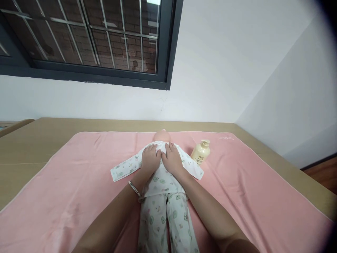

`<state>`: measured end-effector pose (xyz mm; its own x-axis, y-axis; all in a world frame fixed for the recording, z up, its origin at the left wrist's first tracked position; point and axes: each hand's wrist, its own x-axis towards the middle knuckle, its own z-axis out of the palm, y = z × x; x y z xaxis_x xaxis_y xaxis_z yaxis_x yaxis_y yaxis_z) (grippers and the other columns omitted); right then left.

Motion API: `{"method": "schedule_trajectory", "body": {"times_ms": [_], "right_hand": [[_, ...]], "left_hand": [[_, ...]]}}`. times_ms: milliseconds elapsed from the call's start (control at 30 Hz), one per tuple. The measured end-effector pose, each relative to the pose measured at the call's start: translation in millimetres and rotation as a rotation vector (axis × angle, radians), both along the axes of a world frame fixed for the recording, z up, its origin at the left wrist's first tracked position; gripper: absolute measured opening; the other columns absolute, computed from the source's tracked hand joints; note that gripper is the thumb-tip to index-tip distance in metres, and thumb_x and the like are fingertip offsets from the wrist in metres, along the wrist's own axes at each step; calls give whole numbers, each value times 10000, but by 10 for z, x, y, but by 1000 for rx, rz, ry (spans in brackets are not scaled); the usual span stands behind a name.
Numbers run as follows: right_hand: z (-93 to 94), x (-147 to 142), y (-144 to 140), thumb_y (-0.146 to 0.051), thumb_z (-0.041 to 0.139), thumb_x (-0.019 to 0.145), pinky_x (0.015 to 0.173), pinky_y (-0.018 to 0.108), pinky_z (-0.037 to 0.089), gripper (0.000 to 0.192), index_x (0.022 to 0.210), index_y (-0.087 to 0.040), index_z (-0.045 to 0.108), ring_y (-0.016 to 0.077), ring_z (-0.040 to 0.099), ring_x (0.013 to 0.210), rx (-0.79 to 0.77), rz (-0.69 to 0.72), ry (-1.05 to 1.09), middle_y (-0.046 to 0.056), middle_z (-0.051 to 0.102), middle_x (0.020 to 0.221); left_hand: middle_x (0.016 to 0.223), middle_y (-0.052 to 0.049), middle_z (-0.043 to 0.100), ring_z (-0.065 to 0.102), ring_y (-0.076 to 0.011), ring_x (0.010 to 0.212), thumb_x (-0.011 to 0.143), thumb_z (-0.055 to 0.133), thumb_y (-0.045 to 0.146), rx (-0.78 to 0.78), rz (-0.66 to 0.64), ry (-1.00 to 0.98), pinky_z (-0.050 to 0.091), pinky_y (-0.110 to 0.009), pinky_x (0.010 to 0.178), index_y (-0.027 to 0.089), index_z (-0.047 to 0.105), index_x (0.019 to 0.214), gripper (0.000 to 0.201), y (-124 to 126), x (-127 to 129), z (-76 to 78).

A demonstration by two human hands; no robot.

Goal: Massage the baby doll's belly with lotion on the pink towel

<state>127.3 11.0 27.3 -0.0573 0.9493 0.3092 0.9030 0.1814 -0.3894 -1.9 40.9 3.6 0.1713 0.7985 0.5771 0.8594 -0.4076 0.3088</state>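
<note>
1. Nearest the camera, at 6 o'clock: two bare forearms reaching forward, and between them the legs of a pair of white cotton baby trousers printed with small green bears.
2. The trousers are on a baby doll with a pale plastic head, lying on its back, head toward 12 o'clock. The trousers look fully pulled up.
3. The doll also wears a white long-sleeved baby top in the same bear print. Sleeves spread out to 9 and 3 o'clock, lying flat.
4. Left hand: palm down, fingers loosely spread, flat on the doll's chest, left of the midline. It grips nothing. A thin silver bangle sits on that wrist.
5. Right hand: also flat on the chest, fingers together, just beside the left hand, touching or nearly so. It holds nothing.
6. Progress, as judged: both garments are on. The front of the top looks closed under the hands, though fastenings are hidden. What is left seems to be smoothing or closing at the chest.
7. At 2 o'clock of the doll, near the right sleeve end: a cream plastic pump bottle, upright, untouched.
8. All of it rests on a pink towelling sheet spread over a tan bed.
</note>
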Motion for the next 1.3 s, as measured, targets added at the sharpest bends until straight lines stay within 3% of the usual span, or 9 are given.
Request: {"method": "schedule_trajectory", "body": {"times_ms": [167,400,500,733,933,1100,1300], "right_hand": [[-1,2,-7,-331,383,978,1172,423,224,534,1421,-38,440,308,318,1412,27,14,-14,213,414,1482],[15,19,-22,-334,371,985,1163,416,240,544,1430,-25,426,313,329,1405,10,32,-28,210,415,1484],[48,28,-29,-319,373,987,1158,416,247,535,1439,-35,418,308,340,1400,11,42,-58,207,414,1485],[145,-116,-217,-256,319,1003,1139,423,275,481,1390,-22,482,309,411,1355,12,34,-232,243,505,1395],[182,-274,-508,-142,443,900,1136,446,269,511,1377,37,473,349,433,1326,48,170,-372,272,501,1382],[260,-50,-276,-225,338,987,995,342,414,368,1202,-155,628,245,582,1162,-16,78,-146,122,677,1172],[137,143,2,-267,320,1001,1098,339,332,468,1392,-58,471,237,430,1353,-43,48,-49,170,491,1439]], "left_hand": [[1107,-138,685,605,-262,1083,955,354,234,-71,69,99,446,-408,960,118,614,1141,340,-124,32,166],[979,-169,682,657,-282,919,907,388,145,-242,146,310,495,-361,737,61,629,1079,307,-390,122,394],[975,-172,682,662,-284,918,905,374,145,-241,147,298,498,-368,744,61,631,1081,323,-410,132,387],[1113,-166,686,619,-276,1081,945,363,262,-225,130,119,453,-392,952,95,649,1093,362,-208,4,305],[1121,-136,691,608,-241,1097,942,374,262,-235,20,44,423,-364,1008,115,652,1065,338,-33,-113,229],[1132,-145,681,596,-259,1113,950,382,278,-202,6,136,429,-388,1002,115,639,1086,333,-106,-84,274],[997,-191,672,632,-297,952,894,417,170,-247,105,335,477,-405,824,63,648,1045,295,-431,104,399]]}}
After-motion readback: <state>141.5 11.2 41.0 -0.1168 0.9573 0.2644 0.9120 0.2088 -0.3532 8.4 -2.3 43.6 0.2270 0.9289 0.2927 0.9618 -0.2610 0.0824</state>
